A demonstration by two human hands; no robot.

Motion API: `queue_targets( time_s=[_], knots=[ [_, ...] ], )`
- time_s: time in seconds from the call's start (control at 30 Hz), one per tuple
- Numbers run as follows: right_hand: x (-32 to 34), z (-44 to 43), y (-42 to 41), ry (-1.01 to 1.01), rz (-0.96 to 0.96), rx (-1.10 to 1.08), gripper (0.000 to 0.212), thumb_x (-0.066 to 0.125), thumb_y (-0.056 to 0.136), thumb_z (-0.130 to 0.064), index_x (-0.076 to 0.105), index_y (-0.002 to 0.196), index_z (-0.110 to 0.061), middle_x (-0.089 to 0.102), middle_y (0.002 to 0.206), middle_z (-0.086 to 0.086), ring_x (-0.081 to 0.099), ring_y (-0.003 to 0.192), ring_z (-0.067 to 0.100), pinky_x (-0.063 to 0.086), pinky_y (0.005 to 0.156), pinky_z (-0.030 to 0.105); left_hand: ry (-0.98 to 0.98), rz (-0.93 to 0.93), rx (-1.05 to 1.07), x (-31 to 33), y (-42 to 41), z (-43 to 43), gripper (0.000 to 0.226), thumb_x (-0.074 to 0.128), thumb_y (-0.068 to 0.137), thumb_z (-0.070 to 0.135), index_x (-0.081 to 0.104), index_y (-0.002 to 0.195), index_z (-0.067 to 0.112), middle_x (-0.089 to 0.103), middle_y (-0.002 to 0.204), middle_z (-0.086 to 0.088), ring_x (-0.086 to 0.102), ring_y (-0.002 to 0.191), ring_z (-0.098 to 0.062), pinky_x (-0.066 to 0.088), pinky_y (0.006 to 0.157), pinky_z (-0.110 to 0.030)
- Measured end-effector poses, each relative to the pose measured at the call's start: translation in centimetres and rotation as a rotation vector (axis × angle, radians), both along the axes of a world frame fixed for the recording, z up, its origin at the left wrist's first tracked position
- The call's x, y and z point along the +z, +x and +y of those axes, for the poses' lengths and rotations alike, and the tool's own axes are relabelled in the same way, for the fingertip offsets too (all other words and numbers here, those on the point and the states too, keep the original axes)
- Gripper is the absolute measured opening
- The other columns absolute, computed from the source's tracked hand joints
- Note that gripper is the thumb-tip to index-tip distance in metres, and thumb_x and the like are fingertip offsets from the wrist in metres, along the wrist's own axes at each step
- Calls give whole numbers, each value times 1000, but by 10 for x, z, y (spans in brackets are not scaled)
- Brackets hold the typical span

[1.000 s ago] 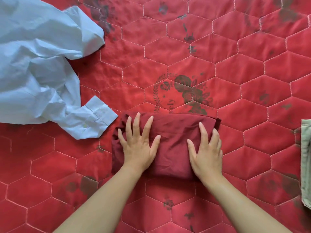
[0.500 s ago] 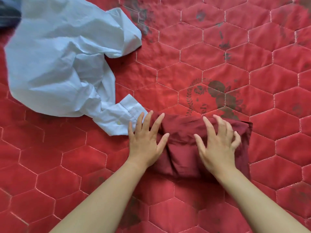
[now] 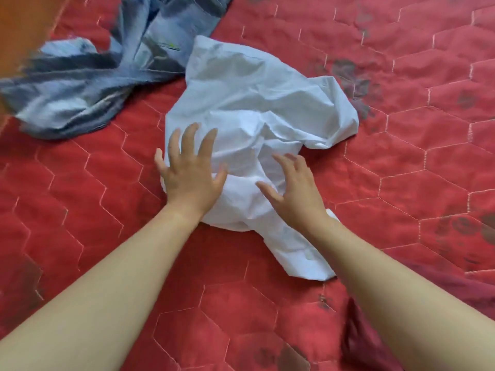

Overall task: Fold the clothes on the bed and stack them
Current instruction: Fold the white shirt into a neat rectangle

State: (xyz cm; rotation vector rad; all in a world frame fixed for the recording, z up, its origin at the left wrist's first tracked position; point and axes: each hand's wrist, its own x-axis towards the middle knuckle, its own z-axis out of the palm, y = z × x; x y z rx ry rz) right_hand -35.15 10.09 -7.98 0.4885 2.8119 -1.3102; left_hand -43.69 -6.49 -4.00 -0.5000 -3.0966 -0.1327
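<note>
A crumpled pale blue shirt (image 3: 249, 103) lies in a heap on the red quilted bedcover (image 3: 401, 183). My left hand (image 3: 190, 172) is spread over the heap's near left edge, fingers apart. My right hand (image 3: 294, 188) hovers with curled, parted fingers over the shirt's near part, above a sleeve that trails toward me. Neither hand grips cloth. The folded dark red garment (image 3: 361, 341) lies at the bottom right, mostly hidden under my right forearm.
A rumpled pair of blue jeans (image 3: 88, 84) lies at the far left, touching the shirt's far edge. An orange-brown surface (image 3: 24, 22) shows beyond the bed's top left corner.
Both hands have left the folded dark red garment and moved left and forward onto the pale blue shirt. My view has swung left, bringing the jeans into sight.
</note>
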Motion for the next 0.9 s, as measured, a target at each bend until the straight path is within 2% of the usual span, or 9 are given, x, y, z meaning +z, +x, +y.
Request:
queue_targets(
  time_s=[0.1,0.17,0.23,0.4,0.53,0.63,0.77,0.83,0.9],
  knots=[
    [-14,-19,-12,-108,-150,107,56,66,83,-35,46,133,-20,52,129,0,47,116,17,37,98,28,67,-178,1,-12,-13,-19,47,56,87,32,46,133,29,48,129,-5,47,117,-30,39,94,-47],
    [-23,-29,3,-74,-199,164,30,64,85,-22,61,115,-21,62,105,-3,54,90,14,44,88,30,175,-286,-11,-21,-2,-30,29,55,89,26,58,118,25,60,106,-4,56,101,-27,40,78,-34],
    [-27,-33,26,-94,-145,99,11,62,86,-15,67,94,-20,65,91,-7,52,76,8,45,75,27,258,-307,29,-26,19,-38,15,54,90,27,61,102,21,61,86,2,59,84,-24,35,63,-29],
    [-7,-12,96,-190,-107,-123,18,64,86,-19,59,80,-35,62,85,-23,57,77,2,41,62,10,382,-412,25,-20,80,-36,10,56,88,36,57,89,25,54,75,13,52,66,-13,35,59,-27],
    [18,15,129,-179,-168,-97,19,64,86,-20,59,86,-38,62,87,-17,59,77,5,48,62,17,393,-511,-58,-5,124,-16,11,52,90,39,53,90,28,49,75,13,55,71,-15,35,57,-28],
    [26,31,111,-108,-119,-128,20,68,82,-21,58,96,-30,54,97,-16,57,83,3,50,67,25,367,-541,-50,-2,141,-12,13,48,92,41,51,94,28,55,82,11,55,76,-14,37,58,-28],
    [20,28,41,-109,-76,-180,49,71,80,-29,52,123,-18,40,117,-9,50,101,12,45,83,26,426,-501,74,-4,129,-16,19,51,86,50,55,89,32,52,82,17,51,72,-1,36,55,-20],
    [11,14,10,-179,-98,-210,64,72,78,-32,44,133,-16,38,119,-9,49,100,11,38,87,22,465,-386,130,-8,108,-18,20,55,84,47,59,92,29,53,89,15,54,80,-4,42,63,-25],
    [-1,3,-5,-230,-155,-220,61,72,78,-25,45,133,-19,50,112,-6,53,91,12,34,78,14,441,-272,183,-15,83,-20,25,60,84,39,61,101,21,53,107,5,54,98,-18,45,78,-33]
  ],
)
